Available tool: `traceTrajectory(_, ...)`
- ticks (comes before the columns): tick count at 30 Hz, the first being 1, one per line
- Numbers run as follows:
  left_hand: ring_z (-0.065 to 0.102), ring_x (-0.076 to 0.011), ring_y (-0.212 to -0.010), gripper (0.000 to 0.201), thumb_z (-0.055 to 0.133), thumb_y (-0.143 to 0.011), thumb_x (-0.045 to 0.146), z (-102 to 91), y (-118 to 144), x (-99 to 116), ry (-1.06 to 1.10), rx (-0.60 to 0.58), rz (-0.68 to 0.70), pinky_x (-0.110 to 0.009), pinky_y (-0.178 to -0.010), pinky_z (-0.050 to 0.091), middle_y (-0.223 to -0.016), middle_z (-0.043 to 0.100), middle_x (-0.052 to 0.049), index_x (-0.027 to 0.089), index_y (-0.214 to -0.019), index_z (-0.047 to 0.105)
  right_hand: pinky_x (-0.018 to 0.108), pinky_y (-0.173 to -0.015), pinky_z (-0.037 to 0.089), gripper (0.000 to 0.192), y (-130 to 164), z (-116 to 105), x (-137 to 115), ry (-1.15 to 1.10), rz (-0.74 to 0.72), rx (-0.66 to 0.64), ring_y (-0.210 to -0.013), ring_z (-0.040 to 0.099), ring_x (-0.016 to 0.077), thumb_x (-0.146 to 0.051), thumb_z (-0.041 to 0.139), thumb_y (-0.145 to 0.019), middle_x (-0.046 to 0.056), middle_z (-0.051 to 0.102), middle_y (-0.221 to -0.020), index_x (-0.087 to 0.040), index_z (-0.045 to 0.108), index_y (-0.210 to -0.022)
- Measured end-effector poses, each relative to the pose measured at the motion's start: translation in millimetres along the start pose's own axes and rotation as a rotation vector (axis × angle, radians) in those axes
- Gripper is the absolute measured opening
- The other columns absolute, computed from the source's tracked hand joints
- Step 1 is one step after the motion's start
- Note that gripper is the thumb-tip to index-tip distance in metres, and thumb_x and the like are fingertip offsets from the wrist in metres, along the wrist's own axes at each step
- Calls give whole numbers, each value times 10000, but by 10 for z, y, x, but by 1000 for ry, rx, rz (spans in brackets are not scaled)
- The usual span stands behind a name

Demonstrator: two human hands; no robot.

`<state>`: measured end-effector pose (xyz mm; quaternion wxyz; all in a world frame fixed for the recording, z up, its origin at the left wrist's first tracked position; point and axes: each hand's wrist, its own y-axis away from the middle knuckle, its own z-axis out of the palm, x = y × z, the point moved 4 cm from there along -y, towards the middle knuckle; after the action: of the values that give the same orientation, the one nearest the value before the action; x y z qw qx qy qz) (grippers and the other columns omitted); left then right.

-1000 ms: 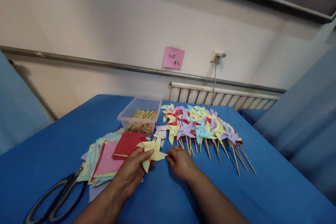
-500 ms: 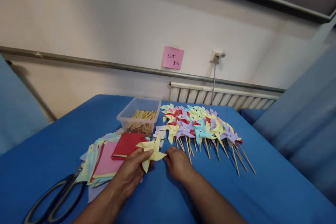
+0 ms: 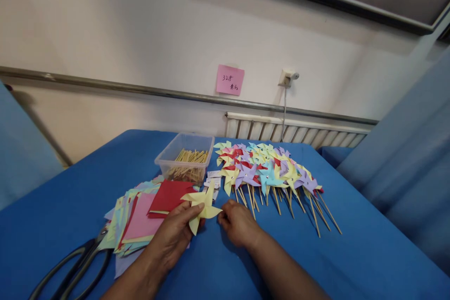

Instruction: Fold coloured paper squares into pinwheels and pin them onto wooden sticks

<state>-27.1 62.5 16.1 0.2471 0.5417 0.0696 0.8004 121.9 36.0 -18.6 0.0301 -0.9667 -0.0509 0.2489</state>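
Note:
My left hand (image 3: 174, 236) pinches a yellow paper pinwheel head (image 3: 203, 204) just above the blue table (image 3: 351, 262). Right beside it, my right hand (image 3: 237, 222) rests on the cloth with its fingers curled shut at the pinwheel's right tip; whether it holds something small I cannot tell. A pile of finished pinwheels on wooden sticks (image 3: 269, 173) lies just beyond my right hand. Coloured paper squares (image 3: 144, 218), red and pink on top, are stacked left of my left hand.
A clear plastic box of wooden sticks (image 3: 186, 159) stands behind the paper stack. Black scissors (image 3: 70, 269) lie at the near left corner. Small white packets (image 3: 213, 179) sit between box and pinwheels. A pink note (image 3: 229, 79) hangs on the wall.
Both hands have stayed close together at the yellow pinwheel with only slight shifts. The view has tipped a little, so everything sits slightly lower and further left.

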Motion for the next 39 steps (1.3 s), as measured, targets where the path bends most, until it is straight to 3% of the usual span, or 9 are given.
traceTrajectory(6,584,-103,-524,230,791,-630,225,-23,-25,-19,1,-19,-3,-198,-533,494,-633,649,24,166,-781,628,244,-711,387,108,-3,-37,64,-22,49,31,-844,601,170,-163,530,-825,43,647,-910,-197,626,-860)
traceTrajectory(11,579,-106,-522,211,777,-649,230,-16,-24,-25,-4,-25,-11,-201,-523,485,-643,657,20,170,-798,640,255,-660,389,130,-19,6,8,-25,90,58,-808,615,184,-289,530,-864,43,671,-873,-204,626,-881)
traceTrajectory(20,565,-102,-503,251,803,-602,250,-6,-16,-4,-24,-3,4,-200,-503,464,-601,635,33,168,-769,635,276,-691,418,164,11,37,-92,44,-2,-1,-822,633,213,-223,498,-865,75,684,-888,-193,653,-823)
traceTrajectory(31,638,-192,-611,343,821,-523,334,-50,-14,82,-319,147,298,-240,-524,467,-618,693,-9,159,-775,669,290,-664,432,113,64,6,-85,81,69,26,-782,631,223,-241,567,-819,88,681,-900,-190,646,-881)
traceTrajectory(35,647,-217,-650,294,811,-539,309,-27,17,96,-369,149,358,-228,-501,449,-538,654,6,167,-759,676,293,-652,429,136,71,38,-112,132,25,16,-761,621,219,-189,523,-829,95,678,-880,-181,652,-872)
traceTrajectory(39,655,-223,-692,281,800,-555,290,-22,17,91,-378,150,358,-230,-519,461,-621,693,-15,165,-777,682,308,-666,433,171,80,71,-186,204,-61,-15,-800,606,248,-109,521,-783,107,674,-852,-170,663,-856)
